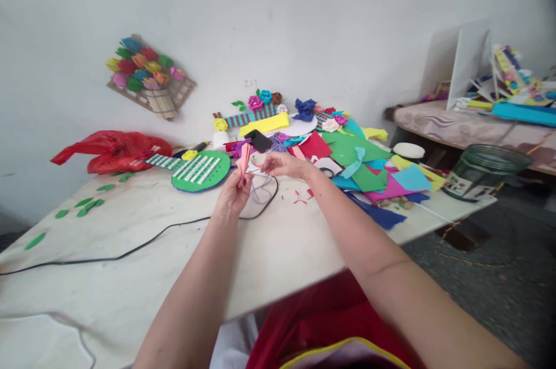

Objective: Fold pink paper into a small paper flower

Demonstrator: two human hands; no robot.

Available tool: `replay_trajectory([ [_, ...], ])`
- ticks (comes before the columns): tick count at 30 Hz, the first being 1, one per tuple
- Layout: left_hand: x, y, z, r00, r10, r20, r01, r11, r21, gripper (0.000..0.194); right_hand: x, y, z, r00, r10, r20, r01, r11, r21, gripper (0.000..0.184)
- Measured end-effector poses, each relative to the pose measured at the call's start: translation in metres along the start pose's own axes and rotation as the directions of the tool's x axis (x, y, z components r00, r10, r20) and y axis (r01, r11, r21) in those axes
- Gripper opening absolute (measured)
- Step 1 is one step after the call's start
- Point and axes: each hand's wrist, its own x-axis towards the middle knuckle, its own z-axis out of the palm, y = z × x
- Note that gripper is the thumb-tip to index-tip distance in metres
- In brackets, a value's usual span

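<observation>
My left hand [234, 192] is closed round a gathered piece of pink crepe paper [245, 161], held upright above the table. Just to its right, my right hand [284, 165] is closed in a pinch on a thin strand of lilac yarn [260, 190]. The yarn runs close to the base of the paper and loops down below the hands. Where it meets the paper, my fingers partly hide it. Behind the hands lies a dark phone-like object [258, 141].
A green paper guitar [204, 173] and a red plastic bag [117, 149] lie left. Coloured paper sheets [354, 149] pile up right, near a glass jar [482, 169]. A black cable [165, 231] crosses the table; small red scraps [299, 201] lie near my right wrist.
</observation>
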Motion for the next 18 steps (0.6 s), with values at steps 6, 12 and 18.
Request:
replay_trajectory([
  [6,-0.002,0.007,0.002,0.999,0.049,-0.001,-0.049,0.994,-0.096,0.016,-0.002,0.025,-0.016,0.976,0.068,-0.208,-0.135,0.935,-0.327,0.015],
  [12,-0.002,0.009,0.002,0.994,0.106,0.005,-0.104,0.985,-0.138,0.013,-0.008,0.045,-0.036,0.935,0.026,-0.354,-0.202,0.858,-0.472,0.024],
  [18,-0.002,0.008,0.001,0.996,0.090,0.011,-0.089,0.993,-0.082,0.008,-0.013,0.041,-0.040,0.857,0.083,-0.508,-0.361,0.801,-0.478,0.025],
])
